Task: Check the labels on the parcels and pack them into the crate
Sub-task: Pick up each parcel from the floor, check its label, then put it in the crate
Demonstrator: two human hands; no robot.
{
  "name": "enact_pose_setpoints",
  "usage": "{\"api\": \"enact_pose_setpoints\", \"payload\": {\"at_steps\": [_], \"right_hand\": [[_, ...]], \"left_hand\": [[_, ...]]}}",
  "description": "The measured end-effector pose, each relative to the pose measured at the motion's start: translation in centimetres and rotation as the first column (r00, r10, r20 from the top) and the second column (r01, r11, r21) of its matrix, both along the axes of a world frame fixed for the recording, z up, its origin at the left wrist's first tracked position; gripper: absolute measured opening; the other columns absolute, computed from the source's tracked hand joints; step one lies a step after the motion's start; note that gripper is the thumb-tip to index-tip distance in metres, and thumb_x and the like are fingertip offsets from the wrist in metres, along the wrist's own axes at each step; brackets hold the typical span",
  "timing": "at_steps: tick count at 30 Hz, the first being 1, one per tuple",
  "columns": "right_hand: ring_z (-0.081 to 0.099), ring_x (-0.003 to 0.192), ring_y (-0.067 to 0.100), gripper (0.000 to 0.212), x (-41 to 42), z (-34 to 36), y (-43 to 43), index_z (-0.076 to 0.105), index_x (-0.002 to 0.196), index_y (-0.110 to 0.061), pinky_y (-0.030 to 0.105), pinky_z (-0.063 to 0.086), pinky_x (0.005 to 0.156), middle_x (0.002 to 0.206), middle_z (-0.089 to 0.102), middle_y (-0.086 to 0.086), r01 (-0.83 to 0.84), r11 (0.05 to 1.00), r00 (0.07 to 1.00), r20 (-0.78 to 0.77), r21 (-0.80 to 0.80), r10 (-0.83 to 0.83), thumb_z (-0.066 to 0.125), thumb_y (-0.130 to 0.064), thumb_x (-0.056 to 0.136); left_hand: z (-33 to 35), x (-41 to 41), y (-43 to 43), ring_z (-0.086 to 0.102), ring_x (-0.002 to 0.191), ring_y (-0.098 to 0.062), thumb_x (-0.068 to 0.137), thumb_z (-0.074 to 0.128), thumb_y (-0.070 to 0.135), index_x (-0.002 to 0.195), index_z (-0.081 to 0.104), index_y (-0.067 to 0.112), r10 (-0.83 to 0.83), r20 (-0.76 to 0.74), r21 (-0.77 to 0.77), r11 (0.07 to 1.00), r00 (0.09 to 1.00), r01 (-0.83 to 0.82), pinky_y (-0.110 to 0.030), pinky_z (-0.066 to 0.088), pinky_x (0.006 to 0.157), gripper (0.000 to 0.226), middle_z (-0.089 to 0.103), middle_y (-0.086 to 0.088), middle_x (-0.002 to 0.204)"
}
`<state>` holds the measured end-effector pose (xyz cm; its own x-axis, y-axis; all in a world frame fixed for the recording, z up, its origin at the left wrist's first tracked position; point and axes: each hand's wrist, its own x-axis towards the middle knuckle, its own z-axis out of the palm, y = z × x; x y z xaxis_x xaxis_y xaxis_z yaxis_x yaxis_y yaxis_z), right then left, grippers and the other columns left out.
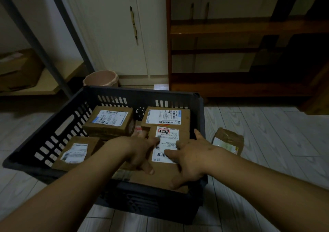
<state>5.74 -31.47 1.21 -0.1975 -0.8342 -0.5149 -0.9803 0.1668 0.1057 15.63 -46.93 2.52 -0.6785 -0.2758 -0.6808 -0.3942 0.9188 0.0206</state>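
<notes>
— While both hands lie on the long parcel (160, 176), how can this step be done well, do you think?
— In the head view, the left hand (140, 151) and the right hand (192, 158) press on its top with fingers straight and spread; they curl around nothing. The parcel is inside the crate (138, 92), at the near right side. Its near end seems to sit high, close to the front rim. I would push it down evenly, so it lies flat and does not tilt.
— And the label (165, 146)?
— It faces up, partly under the fingers. I would move the fingers off it for one look; the print is too small for me to read.
— What does the crate hold?
— Three more, all with labels up: the far-left parcel (108, 121), the far-right parcel (165, 117), which touches the long parcel's far end, and the near-left parcel (76, 151). Something more lies under the long parcel, but I cannot tell what.
— Is anything left outside?
— Yes, a taped parcel (228, 141) lies on the floor (267, 133), just beside the crate's right wall. I judge it goes in next, if room remains.
— And behind?
— A pink bin (101, 78) stands near the far wall; its inside is hidden.
</notes>
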Motion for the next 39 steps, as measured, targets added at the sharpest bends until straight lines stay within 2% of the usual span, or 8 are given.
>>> {"api": "enact_pose_setpoints", "payload": {"at_steps": [2,6,10,16,20,23,29,39], "right_hand": [[0.011,0.142,0.034,0.098,0.2,-0.4,-0.2,0.003,0.149,-0.038,0.063,-0.016,0.102,0.157,0.013,0.011,-0.021,1.000,0.999,-0.031,0.002,0.021,0.037,-0.086,0.071],[0.011,0.141,0.034,0.096,0.7,-1.1,-0.6,-0.001,0.150,-0.037,0.065,-0.004,0.102,0.156,0.015,0.010,-0.083,0.995,0.988,-0.128,0.046,0.089,0.045,-0.078,0.076],[0.019,0.139,0.033,0.085,0.0,-0.6,-0.7,0.011,0.149,-0.038,0.059,-0.001,0.105,0.152,0.027,0.009,-0.067,0.997,0.996,-0.063,-0.039,0.065,0.041,-0.076,0.079],[0.028,0.134,0.022,0.070,-3.5,1.3,1.2,0.029,0.141,-0.040,0.049,0.008,0.112,0.147,0.036,-0.001,0.119,0.896,0.988,0.137,-0.427,-0.066,0.044,-0.071,0.080],[0.035,0.130,0.020,0.071,-9.4,2.1,4.1,0.032,0.142,-0.037,0.037,0.028,0.103,0.145,0.039,-0.002,0.321,0.789,0.947,0.158,-0.523,-0.281,0.044,-0.071,0.080],[0.035,0.132,0.023,0.074,-13.4,1.0,7.2,0.030,0.145,-0.031,0.038,0.033,0.101,0.149,0.034,0.001,0.436,0.793,0.897,0.127,-0.427,-0.424,0.041,-0.071,0.083],[0.041,0.125,0.024,0.072,-16.3,-3.6,14.8,0.032,0.144,-0.029,0.039,0.038,0.097,0.144,0.039,0.003,0.574,0.748,0.818,0.201,-0.334,-0.538,0.047,-0.066,0.084],[0.040,0.126,0.027,0.071,-20.7,-8.8,19.7,0.035,0.142,-0.027,0.037,0.036,0.097,0.142,0.041,0.005,0.685,0.632,0.728,0.365,-0.361,-0.581,0.048,-0.064,0.084]], "left_hand": [[-0.9,0.0,0.0,-0.010,0.143,-0.030,0.070,0.070,0.058,0.145,-0.016,0.036,-0.042,-0.014,-0.021,0.999,0.999,0.042,-0.052,0.009,0.115,0.116,-0.021,0.002,0.156],[-2.4,0.6,-0.4,-0.010,0.144,-0.026,0.072,0.069,0.057,0.143,-0.021,0.038,-0.054,-0.037,0.040,0.998,0.998,0.055,-0.048,0.012,0.115,0.116,-0.038,0.009,0.148],[-1.9,0.7,-1.6,-0.015,0.143,-0.024,0.072,0.068,0.059,0.144,-0.019,0.036,-0.006,-0.126,0.066,0.998,0.992,0.014,-0.047,0.003,0.115,0.115,-0.028,0.006,0.153],[0.0,0.2,-2.1,-0.014,0.143,-0.026,0.073,0.065,0.060,0.146,-0.016,0.033,0.080,-0.076,0.052,0.996,0.994,-0.077,-0.048,0.001,0.115,0.112,-0.017,-0.001,0.157],[3.2,-3.1,-0.4,-0.010,0.144,-0.024,0.076,0.062,0.061,0.148,-0.006,0.035,0.142,-0.374,0.032,0.990,0.917,-0.140,-0.046,0.005,0.115,0.102,-0.012,0.001,0.158],[4.0,-8.3,4.0,-0.010,0.144,-0.022,0.081,0.056,0.059,0.148,-0.002,0.035,0.023,-0.528,0.048,0.999,0.849,0.003,-0.044,0.004,0.115,0.092,-0.008,0.001,0.158],[-0.6,-17.6,14.1,-0.008,0.144,-0.029,0.083,0.056,0.057,0.148,-0.002,0.033,-0.154,-0.361,0.016,0.985,0.920,0.171,-0.049,0.006,0.114,0.090,-0.008,-0.003,0.158],[-11.5,-22.2,15.7,-0.005,0.143,-0.039,0.082,0.058,0.055,0.149,-0.007,0.021,0.173,-0.186,0.052,0.985,0.967,-0.167,-0.049,0.007,0.116,0.100,-0.008,-0.016,0.157]]}}
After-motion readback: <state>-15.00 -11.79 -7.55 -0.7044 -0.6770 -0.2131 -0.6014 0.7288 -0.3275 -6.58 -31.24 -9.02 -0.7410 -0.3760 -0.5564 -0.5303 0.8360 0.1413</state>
